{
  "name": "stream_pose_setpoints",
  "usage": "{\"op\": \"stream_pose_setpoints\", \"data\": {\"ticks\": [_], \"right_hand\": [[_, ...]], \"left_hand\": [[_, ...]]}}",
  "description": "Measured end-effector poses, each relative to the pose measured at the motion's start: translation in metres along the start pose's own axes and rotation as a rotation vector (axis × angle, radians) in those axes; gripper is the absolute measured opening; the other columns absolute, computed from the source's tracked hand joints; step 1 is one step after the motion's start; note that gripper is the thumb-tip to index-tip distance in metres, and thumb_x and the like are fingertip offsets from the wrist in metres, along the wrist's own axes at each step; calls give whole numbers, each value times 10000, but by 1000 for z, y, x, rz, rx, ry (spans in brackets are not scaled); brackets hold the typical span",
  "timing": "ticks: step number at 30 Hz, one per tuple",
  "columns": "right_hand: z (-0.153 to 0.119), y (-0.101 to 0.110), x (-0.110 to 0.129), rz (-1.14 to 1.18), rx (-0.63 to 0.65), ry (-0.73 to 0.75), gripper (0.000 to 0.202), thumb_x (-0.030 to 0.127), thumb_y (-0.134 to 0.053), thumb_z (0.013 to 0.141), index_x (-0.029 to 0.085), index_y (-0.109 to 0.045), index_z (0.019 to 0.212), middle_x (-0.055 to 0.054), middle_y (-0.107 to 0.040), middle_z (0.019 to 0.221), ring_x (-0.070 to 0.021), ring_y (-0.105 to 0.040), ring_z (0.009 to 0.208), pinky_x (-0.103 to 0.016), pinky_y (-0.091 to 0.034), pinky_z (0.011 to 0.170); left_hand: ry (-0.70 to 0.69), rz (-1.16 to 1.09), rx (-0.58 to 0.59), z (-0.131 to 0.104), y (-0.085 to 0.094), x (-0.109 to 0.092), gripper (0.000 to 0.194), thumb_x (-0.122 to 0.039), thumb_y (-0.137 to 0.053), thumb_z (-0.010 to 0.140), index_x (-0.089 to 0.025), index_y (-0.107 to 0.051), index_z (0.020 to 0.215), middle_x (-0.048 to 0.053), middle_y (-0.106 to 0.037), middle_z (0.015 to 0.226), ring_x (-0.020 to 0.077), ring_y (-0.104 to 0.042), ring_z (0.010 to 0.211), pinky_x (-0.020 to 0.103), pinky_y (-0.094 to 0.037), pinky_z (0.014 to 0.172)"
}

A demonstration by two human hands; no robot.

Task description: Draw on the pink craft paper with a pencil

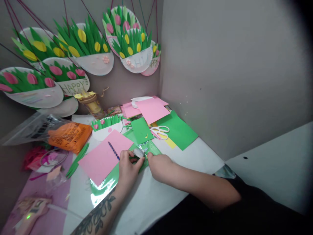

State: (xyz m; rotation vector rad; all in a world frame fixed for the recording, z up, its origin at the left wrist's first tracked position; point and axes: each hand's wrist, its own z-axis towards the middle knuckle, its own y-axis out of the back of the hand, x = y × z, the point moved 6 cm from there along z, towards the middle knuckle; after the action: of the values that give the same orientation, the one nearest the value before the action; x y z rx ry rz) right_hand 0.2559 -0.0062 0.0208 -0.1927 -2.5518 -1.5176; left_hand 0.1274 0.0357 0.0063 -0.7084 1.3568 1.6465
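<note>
My left hand (128, 164) is closed, thumb and fingers pinching a small whitish-grey piece (138, 152) whose kind I cannot make out. Close beside it, my right hand (160, 164) is closed too, its fingertips at a thin light strip that meets the piece; what it grips is mostly hidden. Under both hands lies a glossy green plastic packet (106, 182). A sheet of pink paper (104, 160) rests partly over the packet, with a dark patterned pencil (113, 150) on top, its end near my left hand. Just beyond the hands is a green paper piece (141, 130).
White-handled scissors (160, 130) lie by a green sheet (181, 130). Farther back are pink sheets (154, 109) and a lidded cup (91, 104). An orange packet (70, 133) and a pink glue gun (33, 215) are leftward. Paper-plate flower baskets (94, 63) hang along the wall.
</note>
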Motion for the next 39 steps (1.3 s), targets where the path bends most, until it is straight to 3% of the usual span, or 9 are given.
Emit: {"op": "stream_pose_setpoints", "data": {"ticks": [7, 17, 22, 28, 34, 39], "right_hand": [[4, 3, -26, 102, -123, 67, 259, 313, -377, 861, 142, -470, 1031, -140, -661, 866, -270, -641, 806, -319, -433, 631], [6, 12, -37, 305, -189, 68, 243, 319, -373, 874, 142, -462, 1016, -109, -645, 829, -222, -606, 774, -259, -349, 601], [17, 13, -31, 731, -285, 117, 199, 344, -440, 842, 187, -438, 964, -12, -601, 730, -163, -583, 690, -238, -391, 583], [41, 16, -1, 1265, -224, 228, 320, 343, -570, 733, 217, -350, 927, 55, -542, 720, -102, -528, 534, -234, -455, 497], [54, 28, 21, 1286, -282, 264, 391, 274, -576, 683, 217, -323, 977, 69, -519, 716, -88, -525, 489, -222, -452, 481], [56, 33, 20, 1197, -319, 297, 389, 265, -564, 687, 221, -323, 989, 76, -507, 700, -91, -525, 488, -215, -434, 480]], "left_hand": [[76, -212, 21, 0, -2, 7, 289, -260, -643, 667, -204, -375, 759, 21, -501, 880, 183, -564, 908, 351, -524, 768], [256, -324, 7, 4, 1, 15, 272, -225, -620, 672, -202, -430, 865, 16, -525, 902, 130, -559, 777, 252, -479, 663], [303, -531, -17, 2, 5, 13, 318, -189, -645, 629, -205, -440, 872, -23, -495, 848, 91, -520, 724, 200, -438, 632], [458, -827, -11, 2, 8, 12, 378, -171, -652, 561, -186, -429, 865, -12, -555, 784, 120, -566, 693, 247, -470, 645], [444, -943, 49, 3, 9, 11, 459, -196, -703, 581, -168, -475, 978, 61, -622, 949, 172, -608, 843, 323, -483, 788], [408, -747, 43, 9, 24, 16, 376, -285, -678, 633, -165, -536, 959, 45, -620, 896, 149, -595, 792, 249, -473, 670]]}}
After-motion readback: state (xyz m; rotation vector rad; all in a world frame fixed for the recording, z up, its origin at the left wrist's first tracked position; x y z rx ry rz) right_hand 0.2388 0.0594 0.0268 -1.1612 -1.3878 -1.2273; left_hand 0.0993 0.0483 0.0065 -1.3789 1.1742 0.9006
